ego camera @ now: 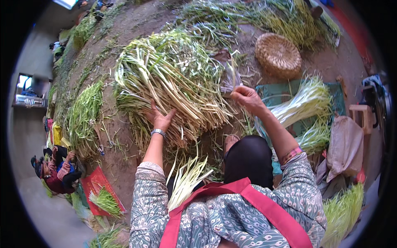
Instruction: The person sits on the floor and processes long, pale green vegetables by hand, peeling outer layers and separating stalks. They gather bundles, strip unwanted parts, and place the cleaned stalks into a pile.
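A large heap of long green stalks with pale ends (pixel 176 90) lies on the ground in front of me. My left hand (pixel 161 117), with a metal watch at the wrist, rests on the near left part of the heap, fingers spread over the stalks. Right of the heap, my right hand (pixel 246 96) is raised, its fingertips pinching a thin stalk scrap (pixel 233 73) that points away from me. Several peeled pale stalks (pixel 186 183) lie at my lap, partly behind the red apron strap (pixel 214 189).
A round woven straw seat (pixel 278 55) stands at upper right. Pale peeled stalks (pixel 304 102) lie on a green sheet (pixel 339 93) at right, beside a sack (pixel 345 142). More stalks (pixel 85 121) lie at left, near a seated person (pixel 57 173) and a red sheet (pixel 93 183).
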### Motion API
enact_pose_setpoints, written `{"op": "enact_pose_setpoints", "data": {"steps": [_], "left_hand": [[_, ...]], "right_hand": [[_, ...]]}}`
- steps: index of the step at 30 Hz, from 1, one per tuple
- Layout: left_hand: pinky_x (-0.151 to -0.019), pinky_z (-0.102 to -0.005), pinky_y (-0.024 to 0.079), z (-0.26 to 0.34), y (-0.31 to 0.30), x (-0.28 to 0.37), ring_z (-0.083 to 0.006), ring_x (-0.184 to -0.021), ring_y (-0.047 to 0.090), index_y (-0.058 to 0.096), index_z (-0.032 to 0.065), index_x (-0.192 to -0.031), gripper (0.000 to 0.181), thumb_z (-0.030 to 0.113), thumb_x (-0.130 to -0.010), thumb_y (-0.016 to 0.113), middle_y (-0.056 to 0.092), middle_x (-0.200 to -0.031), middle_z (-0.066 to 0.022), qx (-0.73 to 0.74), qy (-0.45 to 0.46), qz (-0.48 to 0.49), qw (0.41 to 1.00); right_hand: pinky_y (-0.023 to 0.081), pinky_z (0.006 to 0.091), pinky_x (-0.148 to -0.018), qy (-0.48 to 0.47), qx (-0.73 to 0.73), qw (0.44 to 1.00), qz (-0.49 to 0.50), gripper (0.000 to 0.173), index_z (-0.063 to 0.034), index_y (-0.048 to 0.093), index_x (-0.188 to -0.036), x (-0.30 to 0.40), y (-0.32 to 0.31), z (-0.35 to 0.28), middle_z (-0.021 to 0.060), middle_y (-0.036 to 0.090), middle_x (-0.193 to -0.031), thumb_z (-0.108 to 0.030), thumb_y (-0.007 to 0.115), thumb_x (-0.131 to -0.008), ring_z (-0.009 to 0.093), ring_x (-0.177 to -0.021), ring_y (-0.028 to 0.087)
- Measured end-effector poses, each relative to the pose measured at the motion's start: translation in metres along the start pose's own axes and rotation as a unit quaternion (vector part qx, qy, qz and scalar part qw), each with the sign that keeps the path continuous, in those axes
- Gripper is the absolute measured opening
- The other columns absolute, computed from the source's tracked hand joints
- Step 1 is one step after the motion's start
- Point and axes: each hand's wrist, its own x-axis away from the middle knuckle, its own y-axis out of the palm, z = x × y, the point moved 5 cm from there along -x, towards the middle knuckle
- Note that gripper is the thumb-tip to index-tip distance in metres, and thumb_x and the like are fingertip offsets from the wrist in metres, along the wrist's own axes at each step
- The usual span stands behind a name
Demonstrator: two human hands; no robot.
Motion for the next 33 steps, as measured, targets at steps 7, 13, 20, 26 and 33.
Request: {"op": "enact_pose_setpoints", "data": {"steps": [7,13,20,26,33], "left_hand": [[-0.100,-0.0367,0.016,0.048,-0.064,0.079,-0.0357,-0.125,0.012,0.031,0.0204,-0.128,0.081,0.059,-0.063,0.059,0.013,-0.132,-0.0280,0.065,-0.003,-0.039,0.997],[-0.063,-0.0124,0.037,0.076,-0.114,0.164,-0.0002,-0.071,0.044,0.052,0.0053,-0.101,0.029,0.027,-0.082,0.054,0.053,-0.085,0.0051,0.520,0.018,0.030,0.854],[-0.065,-0.0215,0.047,0.022,-0.125,0.199,-0.0065,-0.071,0.053,0.055,0.0064,-0.095,0.021,0.023,-0.083,0.051,0.056,-0.079,0.0014,0.638,-0.065,0.074,0.764],[-0.058,-0.0149,0.044,0.011,-0.135,0.203,-0.0015,-0.063,0.052,0.058,0.0060,-0.091,0.016,0.018,-0.081,0.056,0.057,-0.074,0.0036,0.658,-0.087,0.095,0.742],[-0.069,-0.0251,0.044,0.020,-0.128,0.201,-0.0083,-0.077,0.052,0.056,0.0050,-0.091,0.013,0.013,-0.082,0.052,0.057,-0.085,-0.0008,0.661,-0.064,0.064,0.744]], "right_hand": [[0.036,0.0194,-0.052,-0.056,0.073,0.980,-0.178,0.019,-0.0025,0.054,-0.075,0.018,0.120,-0.096,-0.0053,0.048,-0.063,-0.020,0.063,-0.076,0.003,-0.060,0.041],[0.035,0.0210,-0.046,0.001,0.229,0.947,-0.224,0.022,-0.0018,0.052,-0.069,0.059,0.208,-0.087,-0.0040,0.045,-0.057,-0.018,0.067,-0.071,0.003,-0.054,0.039],[0.044,0.0303,-0.055,-0.009,0.386,0.897,-0.213,0.027,-0.0032,0.055,-0.072,0.088,0.259,-0.063,0.0090,0.058,-0.062,-0.028,0.064,-0.067,0.021,-0.057,0.057],[0.044,0.0288,-0.055,0.035,0.317,0.922,-0.222,0.029,-0.0022,0.056,-0.079,0.089,0.285,-0.049,0.0066,0.057,-0.065,-0.028,0.063,-0.070,0.015,-0.059,0.055],[0.044,0.0181,-0.050,0.177,-0.085,0.959,-0.202,0.027,-0.0052,0.053,-0.093,0.076,0.313,-0.019,0.0003,0.058,-0.074,-0.030,0.049,-0.084,0.006,-0.058,0.053]]}}
